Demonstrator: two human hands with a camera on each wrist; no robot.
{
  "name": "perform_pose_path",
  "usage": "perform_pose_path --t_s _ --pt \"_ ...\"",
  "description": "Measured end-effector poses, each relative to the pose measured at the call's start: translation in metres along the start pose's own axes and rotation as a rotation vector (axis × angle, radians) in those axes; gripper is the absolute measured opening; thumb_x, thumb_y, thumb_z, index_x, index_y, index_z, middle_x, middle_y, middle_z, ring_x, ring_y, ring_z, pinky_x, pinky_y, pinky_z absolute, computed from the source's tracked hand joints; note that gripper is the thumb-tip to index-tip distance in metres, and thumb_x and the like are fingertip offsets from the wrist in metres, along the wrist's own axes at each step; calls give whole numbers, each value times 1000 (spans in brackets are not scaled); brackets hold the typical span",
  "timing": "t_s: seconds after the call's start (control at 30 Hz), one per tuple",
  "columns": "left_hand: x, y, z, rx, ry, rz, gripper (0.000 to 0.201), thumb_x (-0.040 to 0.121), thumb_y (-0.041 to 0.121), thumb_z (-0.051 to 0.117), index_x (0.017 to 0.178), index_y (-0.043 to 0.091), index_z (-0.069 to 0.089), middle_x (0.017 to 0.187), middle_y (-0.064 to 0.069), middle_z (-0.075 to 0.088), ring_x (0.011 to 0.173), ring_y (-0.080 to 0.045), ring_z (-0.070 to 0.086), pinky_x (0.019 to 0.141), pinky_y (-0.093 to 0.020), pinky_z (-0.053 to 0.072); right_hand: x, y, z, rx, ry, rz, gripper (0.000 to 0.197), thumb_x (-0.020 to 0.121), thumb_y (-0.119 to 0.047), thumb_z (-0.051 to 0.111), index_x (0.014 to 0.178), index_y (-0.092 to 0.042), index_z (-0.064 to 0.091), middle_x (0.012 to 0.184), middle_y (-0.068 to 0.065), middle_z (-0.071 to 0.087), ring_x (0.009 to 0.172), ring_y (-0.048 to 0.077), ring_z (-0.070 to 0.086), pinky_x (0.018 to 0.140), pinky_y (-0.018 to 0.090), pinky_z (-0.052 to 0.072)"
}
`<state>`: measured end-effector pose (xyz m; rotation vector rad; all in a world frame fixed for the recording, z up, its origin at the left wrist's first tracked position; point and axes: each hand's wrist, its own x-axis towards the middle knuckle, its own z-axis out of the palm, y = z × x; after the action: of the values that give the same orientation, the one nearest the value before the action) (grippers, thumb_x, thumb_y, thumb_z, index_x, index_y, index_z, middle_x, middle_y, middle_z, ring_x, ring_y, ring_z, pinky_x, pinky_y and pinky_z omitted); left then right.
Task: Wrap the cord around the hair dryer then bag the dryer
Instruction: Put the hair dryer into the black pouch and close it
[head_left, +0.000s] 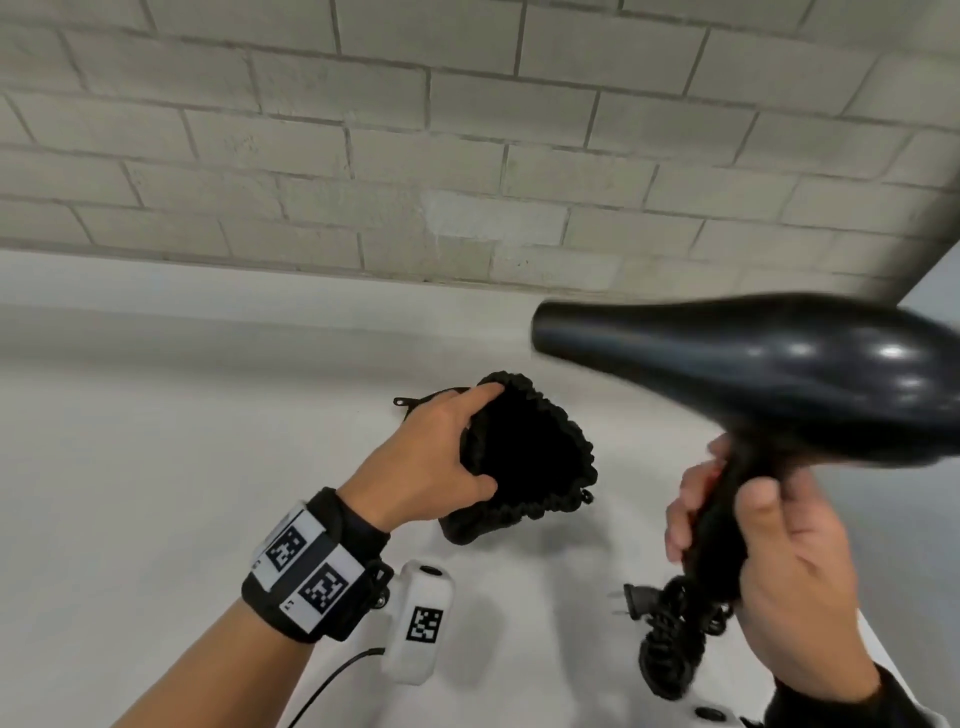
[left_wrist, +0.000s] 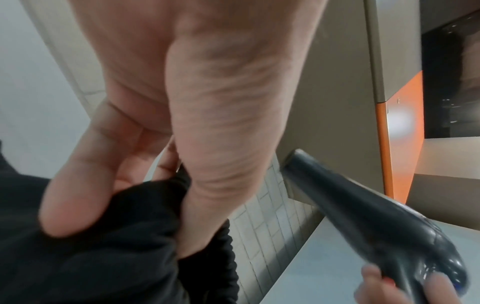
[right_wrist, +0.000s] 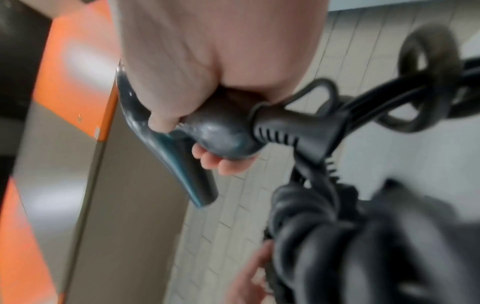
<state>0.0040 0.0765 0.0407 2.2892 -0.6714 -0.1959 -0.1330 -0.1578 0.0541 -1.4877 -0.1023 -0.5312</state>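
Observation:
A glossy black hair dryer is held up at the right, its nozzle pointing left. My right hand grips its handle, with the coiled black cord bunched below the fist and the plug sticking out to the left. In the right wrist view the dryer's handle end and the cord fill the frame. My left hand grips the rim of a black drawstring bag and holds its mouth wide, facing up and right. The bag and the dryer show in the left wrist view.
A pale counter runs below a grey tile wall. A white wrist camera with a cable hangs under my left wrist. An orange and beige panel stands off to the side.

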Motion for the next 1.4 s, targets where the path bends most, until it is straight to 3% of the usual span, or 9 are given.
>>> perform_pose_path --t_s 0.17,0.27,0.5,0.7,0.83,0.97,1.1,1.27,1.4 --pt "-1 2 14 -130 -108 -32 96 72 19 79 152 32 28 129 3 50 75 -6 60 56 -12 47 25 -25 30 417 58 -170 42 80 -52 68 104 -23 48 81 1 53 66 22 54 66 34 50" --pt "-4 4 19 -221 -155 -10 96 67 18 83 148 37 34 128 6 53 93 -16 69 59 -29 61 37 -24 45 499 77 -280 37 85 -44 66 105 -21 45 84 2 54 73 24 54 74 39 49" --pt "-10 14 6 -450 -211 -58 96 69 1 83 147 33 37 134 6 56 76 -21 75 59 -51 61 39 17 64 526 57 -218 42 84 -43 70 106 -17 46 85 4 60 83 29 52 86 44 46" --pt "-18 14 -12 -508 -117 -53 92 70 -4 83 142 37 43 129 11 56 67 -27 74 57 -45 62 34 37 52 489 2 -166 34 83 -41 73 104 -22 53 95 4 63 95 31 54 96 48 45" --pt "-17 14 -18 -312 10 31 75 75 2 78 137 37 50 125 12 55 58 -4 66 54 -18 52 30 58 32 -91 -165 -230 14 95 -37 55 105 -34 65 107 3 67 108 33 60 102 57 42" --pt "-18 11 -20 -105 149 102 43 76 11 69 104 44 63 92 14 63 76 -2 61 67 -21 50 18 79 21 -190 -237 90 50 67 -71 71 99 -32 75 99 -19 73 99 -2 65 91 18 50" --pt "-20 15 -20 -118 81 140 49 75 7 69 88 52 56 86 19 62 76 -1 61 64 -16 49 15 101 15 -25 -170 186 49 70 -27 85 99 7 64 99 21 69 98 26 67 84 37 56" --pt "-22 29 -1 -351 -14 255 48 74 8 83 113 29 64 107 16 69 105 -1 64 85 -15 50 9 81 44 -114 -151 186 69 58 -54 85 113 -16 70 112 0 72 110 14 65 97 29 52" --pt "-18 23 8 -323 -10 260 40 79 18 82 115 23 66 109 15 71 108 -3 65 93 -28 53 6 85 55 -304 -48 209 40 66 -23 89 95 -35 64 97 -4 70 98 15 63 95 28 50"
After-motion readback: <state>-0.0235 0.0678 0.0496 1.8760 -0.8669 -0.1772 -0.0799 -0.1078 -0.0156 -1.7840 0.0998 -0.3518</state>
